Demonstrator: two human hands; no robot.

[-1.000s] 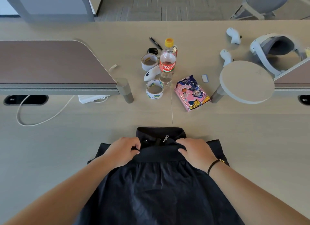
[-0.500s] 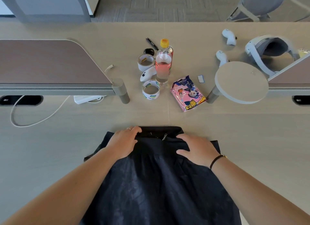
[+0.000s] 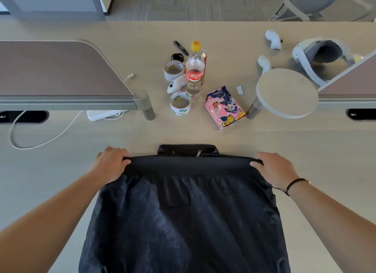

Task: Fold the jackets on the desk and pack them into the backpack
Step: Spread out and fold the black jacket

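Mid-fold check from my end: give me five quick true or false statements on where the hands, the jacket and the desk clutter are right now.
1. Both hands grip the folded edge of the black jacket, the left hand at its left end and the right hand at its right end. True.
2. The plastic bottle lies on its side. False: it stands upright, yellow cap on top.
3. The pink snack bag lies flat on the desk beyond the jacket. True.
4. A backpack sits open beside the jacket. False: no backpack is in view.
5. The two tape rolls are stacked. False: one roll lies nearer than the other, apart.
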